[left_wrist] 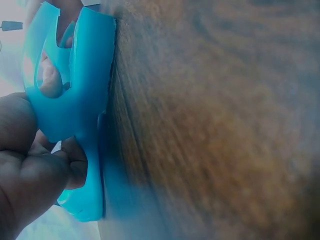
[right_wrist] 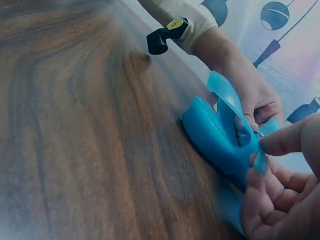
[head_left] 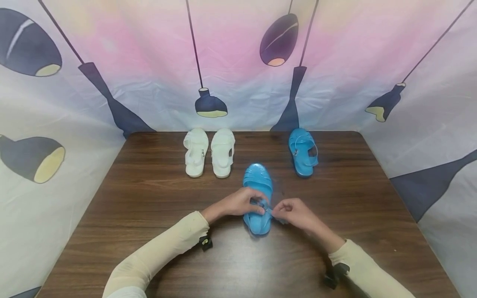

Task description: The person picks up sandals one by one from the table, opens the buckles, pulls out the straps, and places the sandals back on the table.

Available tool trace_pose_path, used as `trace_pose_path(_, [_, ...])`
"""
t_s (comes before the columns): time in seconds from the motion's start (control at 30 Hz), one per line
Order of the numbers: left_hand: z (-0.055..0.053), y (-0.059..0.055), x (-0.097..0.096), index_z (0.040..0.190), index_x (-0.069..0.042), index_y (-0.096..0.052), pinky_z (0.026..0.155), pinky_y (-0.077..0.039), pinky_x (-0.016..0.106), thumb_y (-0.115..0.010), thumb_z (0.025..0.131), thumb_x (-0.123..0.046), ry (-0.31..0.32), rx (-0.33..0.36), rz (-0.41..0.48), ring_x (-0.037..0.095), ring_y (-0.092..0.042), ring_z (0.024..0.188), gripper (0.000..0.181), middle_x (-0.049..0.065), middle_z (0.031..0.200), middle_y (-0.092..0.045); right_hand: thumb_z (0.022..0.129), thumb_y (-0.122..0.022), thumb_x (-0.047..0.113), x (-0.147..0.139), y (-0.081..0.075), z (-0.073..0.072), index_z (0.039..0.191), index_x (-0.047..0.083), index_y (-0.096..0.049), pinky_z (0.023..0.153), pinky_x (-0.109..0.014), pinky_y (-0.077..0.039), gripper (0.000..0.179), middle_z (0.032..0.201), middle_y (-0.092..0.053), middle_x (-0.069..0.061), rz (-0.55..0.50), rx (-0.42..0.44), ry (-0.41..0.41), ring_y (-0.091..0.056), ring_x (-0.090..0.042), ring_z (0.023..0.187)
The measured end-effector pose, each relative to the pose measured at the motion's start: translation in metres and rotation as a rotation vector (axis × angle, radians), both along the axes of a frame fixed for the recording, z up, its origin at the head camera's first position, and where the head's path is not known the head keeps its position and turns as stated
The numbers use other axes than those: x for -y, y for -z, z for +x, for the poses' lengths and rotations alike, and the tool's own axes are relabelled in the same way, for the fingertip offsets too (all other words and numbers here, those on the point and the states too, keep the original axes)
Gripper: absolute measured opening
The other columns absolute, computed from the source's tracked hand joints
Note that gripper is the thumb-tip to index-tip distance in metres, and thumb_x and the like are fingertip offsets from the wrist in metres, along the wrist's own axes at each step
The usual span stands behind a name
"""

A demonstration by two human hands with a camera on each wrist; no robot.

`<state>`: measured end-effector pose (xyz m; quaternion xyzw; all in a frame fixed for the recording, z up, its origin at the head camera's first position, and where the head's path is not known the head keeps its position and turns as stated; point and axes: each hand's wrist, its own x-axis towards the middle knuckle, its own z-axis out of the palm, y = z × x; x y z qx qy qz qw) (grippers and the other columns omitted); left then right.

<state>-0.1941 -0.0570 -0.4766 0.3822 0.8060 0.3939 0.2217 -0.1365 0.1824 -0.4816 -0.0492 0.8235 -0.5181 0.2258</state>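
A blue jelly sandal (head_left: 257, 178) lies on the table, toe pointing away from me. My left hand (head_left: 240, 202) reaches over its left side and grips the sandal by its ankle strap, thumb and fingers close to the small metal buckle (right_wrist: 259, 134). From the right, my right hand (head_left: 294, 213) pinches the loose end of the strap (right_wrist: 260, 162) between thumb and forefinger. In the left wrist view, the heel part of the sandal (left_wrist: 92, 55) stands large beside the left fingers. The strap runs through or against the buckle; I cannot tell which.
Another blue sandal (head_left: 303, 161) stands at the back right of the brown wooden table (head_left: 156, 207). Two white sandals (head_left: 196, 153) sit side by side at the back, left of centre. A cloth backdrop (head_left: 149, 82) printed with hanging lamps surrounds the table's back and sides.
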Motion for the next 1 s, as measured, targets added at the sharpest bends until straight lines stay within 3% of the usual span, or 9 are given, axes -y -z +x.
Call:
trace_pose_path(0.33, [-0.002,0.002,-0.002,0.116,-0.013,-0.073,0.093,-0.053,0.025,-0.078,0.092,-0.019,0.009,-0.026,-0.006,0.006,-0.066,0.103,0.026,-0.004,0.112,-0.074,0.092,-0.076,0.023,0.01,0.002,-0.003,0.098,0.007,-0.075,0.072,-0.036,-0.055,0.017,0.085,-0.07,-0.005,-0.021,-0.081,0.05,-0.063,-0.023,0.079])
trace_pose_path(0.63, [-0.002,0.0,-0.001,0.117,-0.012,-0.073,0.094,-0.053,0.024,-0.077,0.093,-0.018,0.006,-0.011,-0.005,0.006,-0.067,0.106,0.025,-0.005,0.109,-0.074,0.094,-0.073,0.026,0.003,0.0,-0.002,0.101,0.005,-0.074,0.077,-0.036,-0.057,0.022,0.092,-0.072,-0.005,-0.03,-0.01,0.015,-0.067,-0.022,0.085])
trace_pose_path(1.0, [-0.002,-0.002,0.0,0.116,-0.012,-0.073,0.092,-0.053,0.023,-0.078,0.092,-0.019,0.026,-0.007,-0.001,0.005,-0.067,0.103,0.025,-0.004,0.11,-0.075,0.093,-0.076,0.024,0.008,0.003,-0.005,0.101,0.006,-0.075,0.074,-0.036,-0.056,0.02,0.089,-0.072,-0.005,-0.052,-0.06,0.012,-0.065,-0.022,0.083])
